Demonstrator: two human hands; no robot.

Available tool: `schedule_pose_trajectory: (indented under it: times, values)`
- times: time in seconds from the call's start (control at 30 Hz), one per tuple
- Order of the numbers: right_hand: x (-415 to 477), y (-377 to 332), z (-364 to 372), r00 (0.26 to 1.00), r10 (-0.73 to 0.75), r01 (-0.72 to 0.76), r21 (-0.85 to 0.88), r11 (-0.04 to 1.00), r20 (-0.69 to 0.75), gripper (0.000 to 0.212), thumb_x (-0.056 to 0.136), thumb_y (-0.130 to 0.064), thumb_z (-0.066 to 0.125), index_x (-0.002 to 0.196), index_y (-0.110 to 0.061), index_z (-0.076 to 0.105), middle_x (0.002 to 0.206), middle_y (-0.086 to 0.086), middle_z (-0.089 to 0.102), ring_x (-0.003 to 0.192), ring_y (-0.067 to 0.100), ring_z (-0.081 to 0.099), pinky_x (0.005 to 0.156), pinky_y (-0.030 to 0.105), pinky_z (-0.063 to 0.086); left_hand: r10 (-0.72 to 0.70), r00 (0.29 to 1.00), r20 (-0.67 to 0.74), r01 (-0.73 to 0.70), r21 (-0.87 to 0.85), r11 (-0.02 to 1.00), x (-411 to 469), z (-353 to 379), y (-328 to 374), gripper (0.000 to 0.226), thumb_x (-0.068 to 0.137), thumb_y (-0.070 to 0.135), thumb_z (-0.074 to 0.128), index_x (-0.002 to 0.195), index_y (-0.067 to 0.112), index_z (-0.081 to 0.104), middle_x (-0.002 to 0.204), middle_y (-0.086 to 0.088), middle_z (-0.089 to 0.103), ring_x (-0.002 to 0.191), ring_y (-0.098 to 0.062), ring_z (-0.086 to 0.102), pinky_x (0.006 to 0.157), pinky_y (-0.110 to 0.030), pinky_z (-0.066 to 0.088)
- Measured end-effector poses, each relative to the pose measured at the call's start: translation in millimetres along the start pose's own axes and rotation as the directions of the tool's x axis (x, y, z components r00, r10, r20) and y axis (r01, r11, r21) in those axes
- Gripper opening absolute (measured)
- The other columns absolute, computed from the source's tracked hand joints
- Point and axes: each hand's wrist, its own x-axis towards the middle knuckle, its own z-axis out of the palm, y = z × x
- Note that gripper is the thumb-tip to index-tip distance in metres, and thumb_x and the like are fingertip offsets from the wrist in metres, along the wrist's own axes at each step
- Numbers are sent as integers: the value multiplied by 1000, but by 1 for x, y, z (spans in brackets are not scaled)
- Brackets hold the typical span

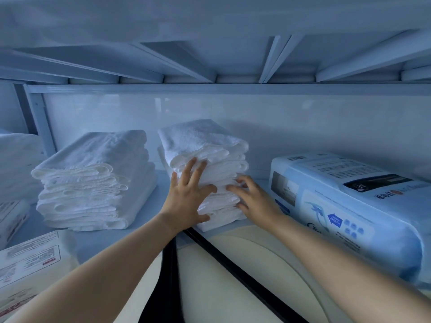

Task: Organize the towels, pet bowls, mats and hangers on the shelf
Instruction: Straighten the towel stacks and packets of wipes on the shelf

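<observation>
Two stacks of folded white towels stand on the shelf [163, 190]. The left stack [93, 180] is wide and low. The middle stack [210, 148] is taller and leans a little. My left hand [186, 197] lies flat with spread fingers against the front of the middle stack. My right hand [251, 199] touches the same stack's front right corner, fingers loosely bent. No pet bowls, mats or hangers are in view.
A large blue plastic-wrapped pack [349, 206] lies to the right of the towels. White printed packages [30, 259] sit at the lower left. Another white bundle [16, 159] stands at the far left. The upper shelf's ribbed underside [210, 66] hangs close above.
</observation>
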Motion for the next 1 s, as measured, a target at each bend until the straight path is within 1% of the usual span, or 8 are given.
schedule_pose_trajectory:
  times: [0.17, 0.27, 0.4, 0.53, 0.7, 0.8, 0.87, 1.0]
  values:
    - [3, 1, -1, 1000, 19, -19, 17, 1000, -12, 46, 76, 10, 63, 116, -12, 64, 113, 17, 53, 95, 29, 57, 72, 21, 39, 15, 1000, 27, -16, 57, 998, 3, 4, 0, 68, 61, 52, 75, 122, 41, 45, 156, -9, -8, 140, -32, -18, 107, -57, 22]
    - [5, 1, 0, 999, 44, -44, 21, 999, -6, 44, 80, 12, 55, 116, -11, 64, 107, 16, 56, 93, 30, 57, 71, 22, 37, 54, 998, 24, -55, 56, 997, 6, 5, -4, 68, 60, 48, 76, 121, 42, 46, 156, -10, -7, 140, -33, -16, 105, -55, 26]
    - [3, -5, 1, 998, 65, -65, 19, 998, -21, 38, 83, 10, 53, 116, -8, 63, 110, 13, 59, 96, 28, 58, 72, 23, 39, 147, 988, -42, -148, -27, 989, 7, 6, -13, 66, 47, 37, 85, 109, 37, 61, 153, -16, 17, 141, -41, 9, 98, -58, 36]
    - [1, -14, 1, 997, 75, -75, -18, 997, -7, 37, 87, 8, 51, 118, -8, 61, 114, 11, 58, 97, 27, 57, 76, 33, 49, 256, 959, -123, -269, -111, 957, 9, 12, -32, 66, 37, 31, 88, 99, 35, 68, 147, -19, 32, 136, -44, 25, 91, -57, 44]
    - [-2, -25, 4, 995, 104, -104, -98, 990, -1, 39, 85, 9, 52, 120, -8, 60, 109, 11, 58, 94, 27, 57, 72, 33, 48, 351, 916, -194, -386, -189, 903, 16, 18, -48, 64, 37, 31, 88, 97, 36, 67, 145, -18, 34, 137, -39, 21, 89, -48, 48]
    - [-3, -31, 7, 991, 134, -134, -143, 981, -9, 43, 82, 12, 53, 120, -8, 59, 107, 11, 58, 91, 27, 58, 69, 33, 49, 389, 894, -225, -435, -218, 874, 22, 23, -55, 62, 39, 30, 88, 97, 36, 68, 145, -18, 33, 137, -37, 19, 91, -45, 45]
    - [0, -34, 9, 987, 164, -162, -173, 972, -2, 49, 83, 13, 50, 125, -10, 55, 108, 10, 55, 94, 26, 56, 70, 34, 48, 385, 897, -219, -432, -241, 869, 26, 27, -59, 60, 42, 29, 88, 99, 36, 67, 147, -17, 31, 138, -38, 18, 97, -47, 41]
    - [4, -37, 5, 977, 214, -210, -145, 967, 11, 47, 88, 6, 49, 130, -14, 52, 112, 8, 53, 99, 21, 54, 70, 22, 35, 358, 916, -183, -392, -210, 896, 26, 29, -60, 58, 47, 32, 89, 101, 36, 67, 150, -18, 26, 140, -40, 16, 103, -56, 35]
